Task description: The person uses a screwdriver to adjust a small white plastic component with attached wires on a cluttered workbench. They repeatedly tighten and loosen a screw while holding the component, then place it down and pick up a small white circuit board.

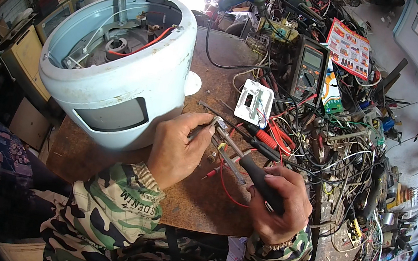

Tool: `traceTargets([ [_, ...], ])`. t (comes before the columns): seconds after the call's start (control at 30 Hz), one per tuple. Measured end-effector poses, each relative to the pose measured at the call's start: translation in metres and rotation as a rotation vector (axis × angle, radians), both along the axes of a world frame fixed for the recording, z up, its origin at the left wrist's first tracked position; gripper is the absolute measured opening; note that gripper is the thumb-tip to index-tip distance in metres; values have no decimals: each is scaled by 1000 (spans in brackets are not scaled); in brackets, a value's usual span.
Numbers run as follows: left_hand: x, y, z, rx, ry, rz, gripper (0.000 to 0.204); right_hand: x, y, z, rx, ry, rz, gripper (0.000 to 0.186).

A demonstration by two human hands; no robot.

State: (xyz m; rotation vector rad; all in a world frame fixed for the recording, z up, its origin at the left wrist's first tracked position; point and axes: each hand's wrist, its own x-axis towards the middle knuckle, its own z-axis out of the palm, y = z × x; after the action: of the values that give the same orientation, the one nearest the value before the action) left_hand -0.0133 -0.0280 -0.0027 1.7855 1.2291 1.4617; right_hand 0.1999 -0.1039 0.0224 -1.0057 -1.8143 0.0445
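Above bench [192, 211], inside near edge: small part [219, 122] pinched by left hand [179, 147], screwdriver [253, 171] grasped by right hand [285, 202]; shaft [234, 143] should be kept aligned (slip risk).

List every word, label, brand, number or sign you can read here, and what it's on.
Left camouflage sleeve: dark capital lettering, wording not repeated here.
Digital multimeter: dial markings too small to read.
Red-and-white printed sheet: captions too small to read.
Hanging pale tag: any print too blurred to read.
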Motion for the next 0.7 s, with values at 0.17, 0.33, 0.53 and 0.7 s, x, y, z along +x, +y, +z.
traceTargets([
  [0.17, -1, 0, -1, -3, -6, -2, 22, 2, -1, 1, 9, -57, -30, 38],
  [0.33, 1, -1, 0, -30, -31, 6, 21, 3, -5, -3, -56, -102, -82, 42],
  [0.53, 1, -1, 2, -17, -41, 17, 21, 0, 5, -13, 107, -47, -49, 47],
  [0.7, 1, 1, -1, 45, -1, 25, 21, 3, 2, -13, -12, -18, -143, 40],
])
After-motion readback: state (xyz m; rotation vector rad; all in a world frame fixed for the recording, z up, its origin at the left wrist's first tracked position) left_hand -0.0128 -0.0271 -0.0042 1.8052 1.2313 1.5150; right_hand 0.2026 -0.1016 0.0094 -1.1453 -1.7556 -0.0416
